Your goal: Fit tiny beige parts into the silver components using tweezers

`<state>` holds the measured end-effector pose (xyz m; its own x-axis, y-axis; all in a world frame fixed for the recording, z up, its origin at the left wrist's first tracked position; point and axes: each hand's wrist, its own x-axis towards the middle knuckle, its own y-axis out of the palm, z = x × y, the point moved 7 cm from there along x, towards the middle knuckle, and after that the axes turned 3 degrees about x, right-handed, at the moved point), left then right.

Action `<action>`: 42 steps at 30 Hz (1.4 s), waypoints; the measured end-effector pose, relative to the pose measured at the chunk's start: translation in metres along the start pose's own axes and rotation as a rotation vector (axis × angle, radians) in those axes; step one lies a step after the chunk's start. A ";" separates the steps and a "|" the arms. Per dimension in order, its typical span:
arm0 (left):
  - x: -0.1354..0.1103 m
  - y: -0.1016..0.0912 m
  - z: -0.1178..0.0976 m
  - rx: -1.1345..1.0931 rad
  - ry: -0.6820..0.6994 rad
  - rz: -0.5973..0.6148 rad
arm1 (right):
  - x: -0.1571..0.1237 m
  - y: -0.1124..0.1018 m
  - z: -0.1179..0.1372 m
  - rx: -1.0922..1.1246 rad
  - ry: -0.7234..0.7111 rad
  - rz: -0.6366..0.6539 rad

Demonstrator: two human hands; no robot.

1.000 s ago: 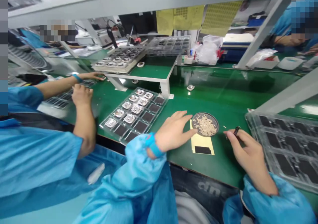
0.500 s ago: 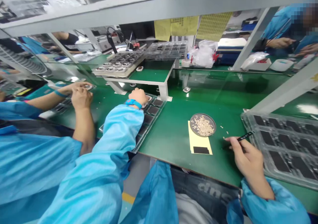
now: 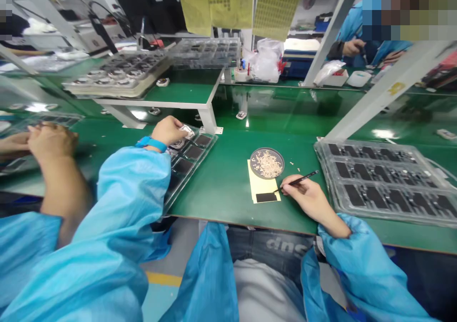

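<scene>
Dark strip (image 3: 266,197): on yellow paper (image 3: 262,183), just left of the right hand, which is the nearer; long axis roughly left-right.
Right hand (image 3: 309,198): clamped on a slim black tool (image 3: 303,178), slanting down-left toward the strip.
Round dish (image 3: 282,158): beyond the strip.
Left hand (image 3: 167,131): at a silvery part (image 3: 187,131) over the tray (image 3: 194,152); cannot tell if pinched.

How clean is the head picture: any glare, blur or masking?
Head view: white glare on the glossy green surface; the co-worker's hand at far left is soft; pixel blocks mask both upper corners. Head view: the dish outline is clear, but its pale pieces run together; the silvery part by the left hand lacks detail.
</scene>
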<state>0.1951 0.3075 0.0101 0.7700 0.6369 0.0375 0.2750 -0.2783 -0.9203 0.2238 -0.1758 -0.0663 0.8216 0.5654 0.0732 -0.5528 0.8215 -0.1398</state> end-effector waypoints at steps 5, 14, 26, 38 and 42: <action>-0.041 -0.030 -0.039 0.002 0.177 -0.100 | 0.007 -0.004 -0.001 -0.071 0.042 0.027; -0.213 0.030 -0.118 -0.905 0.193 0.492 | 0.007 -0.002 0.000 -0.126 0.047 0.065; -0.240 0.153 -0.164 -1.202 -0.017 0.707 | -0.001 -0.004 0.038 0.040 -0.189 -0.071; -0.243 0.150 -0.162 -1.164 0.001 0.650 | -0.019 0.009 0.069 -0.162 -0.605 -0.172; -0.244 0.154 -0.160 -1.129 0.009 0.664 | -0.019 0.015 0.069 -0.249 -0.605 -0.125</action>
<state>0.1414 -0.0057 -0.0790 0.9473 0.1425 -0.2870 0.1684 -0.9834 0.0675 0.1905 -0.1690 -0.0019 0.6143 0.4682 0.6352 -0.3498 0.8831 -0.3128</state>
